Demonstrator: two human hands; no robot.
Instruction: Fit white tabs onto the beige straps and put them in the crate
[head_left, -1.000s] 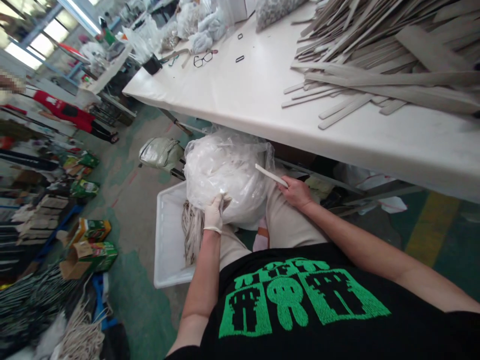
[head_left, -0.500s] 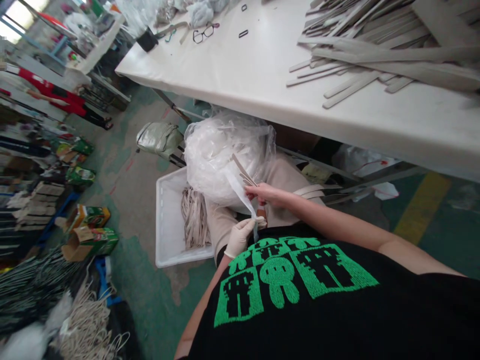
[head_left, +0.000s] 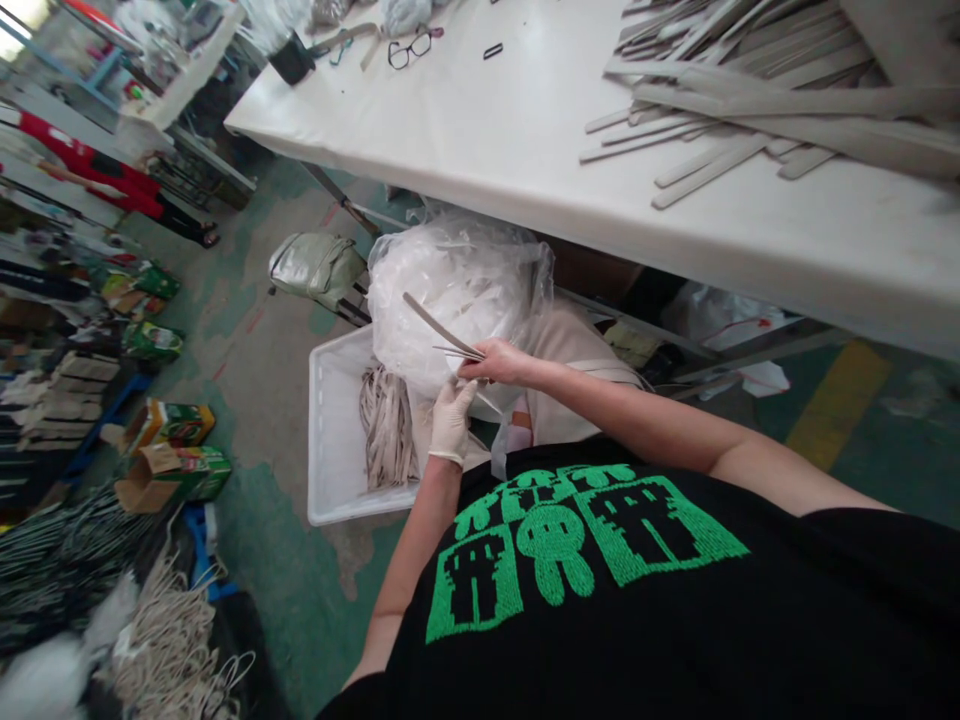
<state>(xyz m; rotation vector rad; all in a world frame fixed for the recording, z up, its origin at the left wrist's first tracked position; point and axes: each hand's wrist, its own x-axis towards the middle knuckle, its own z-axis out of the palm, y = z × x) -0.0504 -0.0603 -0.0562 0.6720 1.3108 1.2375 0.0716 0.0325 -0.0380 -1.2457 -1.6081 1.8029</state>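
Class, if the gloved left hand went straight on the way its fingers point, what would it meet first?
Probably the right hand, which holds strips just ahead of the left hand; depth is unclear, so they may be touching.

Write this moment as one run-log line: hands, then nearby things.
right hand: gripping beige strips; left hand: gloved, beside right hand; nearby: clear plastic bag; left side: white bin containing strip bundle

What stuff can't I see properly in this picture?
In the head view:
Whether the left hand holds anything: its own fingers cover that spot.
The gripped ends of the thin strips: hidden inside the right hand.
Part of the white bin: behind the plastic bag.
The strip pile: cut off by the top and right edges.
The person in red: blurred, cut off by the left edge.
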